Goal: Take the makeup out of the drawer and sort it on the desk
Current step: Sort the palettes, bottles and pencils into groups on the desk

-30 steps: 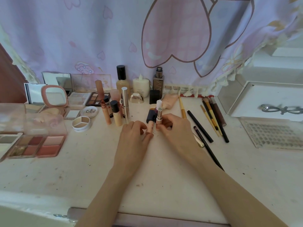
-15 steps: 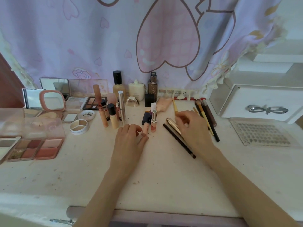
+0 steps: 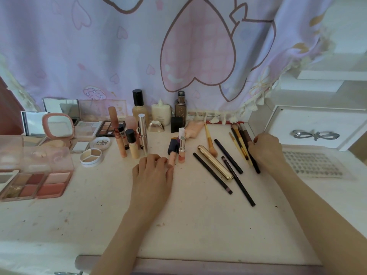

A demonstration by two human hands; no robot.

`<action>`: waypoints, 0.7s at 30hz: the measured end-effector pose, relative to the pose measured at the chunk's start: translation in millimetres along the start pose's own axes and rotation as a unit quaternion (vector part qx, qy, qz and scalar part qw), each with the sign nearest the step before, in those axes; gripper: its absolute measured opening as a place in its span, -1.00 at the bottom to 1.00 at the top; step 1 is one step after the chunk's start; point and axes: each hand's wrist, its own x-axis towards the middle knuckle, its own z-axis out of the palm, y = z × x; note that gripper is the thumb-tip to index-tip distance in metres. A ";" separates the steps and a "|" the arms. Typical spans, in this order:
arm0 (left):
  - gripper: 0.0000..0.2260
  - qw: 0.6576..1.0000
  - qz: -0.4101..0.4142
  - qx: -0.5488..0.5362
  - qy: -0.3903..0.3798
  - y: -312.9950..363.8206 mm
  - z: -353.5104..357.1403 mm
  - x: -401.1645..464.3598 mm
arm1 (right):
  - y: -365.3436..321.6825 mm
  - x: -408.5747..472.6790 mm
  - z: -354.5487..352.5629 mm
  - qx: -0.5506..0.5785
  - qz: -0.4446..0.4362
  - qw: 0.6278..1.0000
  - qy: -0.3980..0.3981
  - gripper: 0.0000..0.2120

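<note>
We curl our right hand [image 3: 265, 150] fingers round the far-right thin makeup brushes [image 3: 241, 142] to bunch them, while our left hand [image 3: 153, 173] rests loose, touching a peach tube [image 3: 171, 160].

Two bare forearms, left hand [image 3: 153, 173] and right hand [image 3: 266, 150] unadorned, sleeveless.

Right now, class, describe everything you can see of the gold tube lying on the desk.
The gold tube is slim, shiny and metallic-looking, with rounded ends and no cap seam visible. It lies flat on the white desk, angled from upper left to lower right, among dark pencils, one close along its left side. Neither hand touches it.
</note>
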 end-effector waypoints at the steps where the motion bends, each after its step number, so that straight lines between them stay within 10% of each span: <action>1: -0.83 1.000 0.002 0.004 0.006 -0.3 0.6 0.1 | -0.5 0.7 0.2 -0.003 0.005 1.000 -0.001 -0.70; 14: -0.72 0.998 -0.027 -0.047 -0.011 -2.1 -2.7 0.4 | -6.4 -14.8 -12.6 0.092 0.006 0.994 0.050 -0.72; 21: -0.78 0.964 -0.101 -0.242 0.039 1.3 -14.5 1.6 | -36.9 -68.4 -24.3 0.430 -0.048 0.901 -0.025 -0.90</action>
